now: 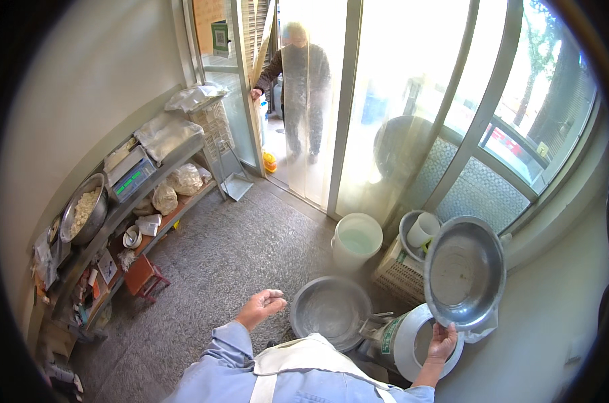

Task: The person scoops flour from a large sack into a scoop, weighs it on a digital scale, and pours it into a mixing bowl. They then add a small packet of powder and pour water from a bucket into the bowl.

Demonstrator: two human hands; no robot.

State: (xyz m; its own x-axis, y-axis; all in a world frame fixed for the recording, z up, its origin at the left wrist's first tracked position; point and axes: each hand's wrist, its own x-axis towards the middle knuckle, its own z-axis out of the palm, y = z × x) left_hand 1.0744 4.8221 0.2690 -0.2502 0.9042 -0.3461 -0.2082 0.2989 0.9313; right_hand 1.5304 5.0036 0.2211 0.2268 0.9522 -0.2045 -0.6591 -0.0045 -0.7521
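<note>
My right hand [442, 342] grips the near rim of a grey metal basin [460, 269], which is tilted so that its inside shows. Under that basin is a white round container [408, 346] with a wide opening and a green label. My left hand [261, 309] hangs in the air over the floor with nothing in it, fingers loosely bent and thumb apart. Just right of it, a second wide metal basin [331, 312] stands low down; it looks bare inside. Beyond that is a white bucket [357, 242] with pale liquid.
A person [304, 94] stands at the doorway behind clear plastic strips [311, 148]. Shelves [116, 228] along the left wall bear a bowl of white crumbly stuff [84, 209] and a scale [129, 178]. A red stool [144, 277] and a dustpan [237, 185] are on the floor.
</note>
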